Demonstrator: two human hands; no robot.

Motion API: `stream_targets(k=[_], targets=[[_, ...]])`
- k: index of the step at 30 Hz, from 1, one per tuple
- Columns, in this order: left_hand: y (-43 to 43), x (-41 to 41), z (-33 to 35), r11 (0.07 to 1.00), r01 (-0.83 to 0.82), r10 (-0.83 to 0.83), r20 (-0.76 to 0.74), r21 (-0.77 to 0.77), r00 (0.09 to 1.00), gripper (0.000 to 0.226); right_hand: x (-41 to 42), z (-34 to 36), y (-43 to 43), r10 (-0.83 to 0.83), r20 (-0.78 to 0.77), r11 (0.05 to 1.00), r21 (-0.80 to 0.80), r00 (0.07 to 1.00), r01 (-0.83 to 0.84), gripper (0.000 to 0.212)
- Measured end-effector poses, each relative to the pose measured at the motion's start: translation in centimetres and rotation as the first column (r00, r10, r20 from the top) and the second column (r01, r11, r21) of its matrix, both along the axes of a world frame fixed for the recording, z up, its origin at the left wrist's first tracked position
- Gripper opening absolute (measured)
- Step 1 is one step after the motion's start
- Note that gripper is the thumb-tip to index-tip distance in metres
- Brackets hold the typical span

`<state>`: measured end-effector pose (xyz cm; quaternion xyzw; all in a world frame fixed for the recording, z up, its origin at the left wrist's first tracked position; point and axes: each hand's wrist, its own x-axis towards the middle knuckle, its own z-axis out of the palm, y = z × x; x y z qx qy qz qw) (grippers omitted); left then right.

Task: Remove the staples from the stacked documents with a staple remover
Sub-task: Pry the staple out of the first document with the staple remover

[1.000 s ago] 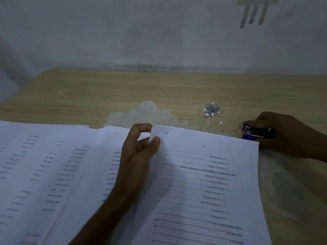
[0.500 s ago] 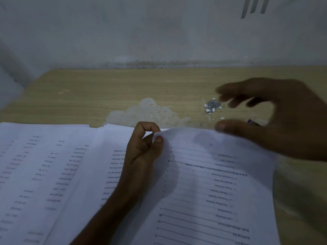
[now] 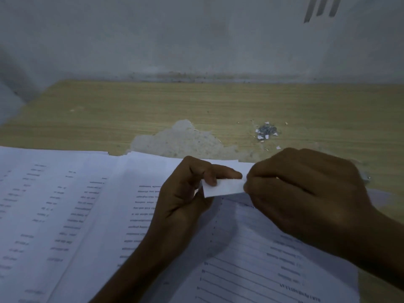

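Note:
White printed documents lie spread across the near part of the wooden table. My left hand pinches the folded-up top corner of the right-hand document between thumb and forefinger. My right hand has its fingers curled and pinches the other end of that same corner. The staple remover is not in view; my right hand covers the spot where it lay. No staple can be made out in the corner.
A small pile of pulled staples and paper scraps lies on the table beyond my right hand. A patch of peeled veneer shows just past the papers. More sheets cover the left side. A grey wall stands behind the table.
My right hand let go of the purple staple remover at the right, swung left over the page and now pinches the lifted corner. My left hand kept its hold on the corner.

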<state>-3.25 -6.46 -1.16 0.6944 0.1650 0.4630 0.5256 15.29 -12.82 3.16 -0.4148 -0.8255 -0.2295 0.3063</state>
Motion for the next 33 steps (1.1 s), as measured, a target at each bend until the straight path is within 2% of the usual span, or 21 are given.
stream_targets(k=[4,9,19,22,25,27,30,33], targets=[[0.0,-0.1,-0.4,1.0,0.014,-0.014,-0.003,0.006,1.0,0.011,0.3,-0.7,-0.6,0.035,0.062,0.996,0.082,0.997,-0.04,0.016],[0.0,-0.1,-0.4,1.0,0.003,-0.002,-0.025,0.013,1.0,0.014,0.3,-1.0,-0.4,0.051,0.116,0.988,0.142,0.992,-0.067,0.015],[0.0,0.0,-0.4,0.998,0.013,-0.013,0.004,-0.053,1.0,0.015,0.4,-1.1,0.3,0.045,0.1,0.992,0.109,0.994,-0.056,0.014],[0.0,0.1,-0.2,0.996,-0.005,0.005,0.004,-0.092,1.0,0.011,0.4,-1.2,0.6,0.015,-0.007,0.999,0.03,1.0,-0.015,0.012],[-0.1,0.1,0.0,0.982,-0.11,0.104,-0.047,-0.151,0.993,0.007,0.3,-1.0,1.0,-0.055,-0.221,0.994,-0.104,0.974,0.033,0.009],[-0.3,0.1,0.3,0.959,-0.144,0.134,-0.055,-0.244,0.989,0.007,0.2,-0.7,1.2,-0.108,-0.321,0.98,-0.192,0.941,0.046,0.012],[-0.4,0.2,0.8,0.897,-0.159,0.149,-0.058,-0.413,0.987,0.016,0.0,-0.4,1.7,-0.146,-0.408,0.946,-0.323,0.901,0.008,0.007],[-0.5,0.4,1.0,0.845,-0.172,0.161,-0.067,-0.507,0.985,0.021,0.1,-0.4,2.4,-0.172,-0.479,0.896,-0.439,0.861,-0.065,0.009]])
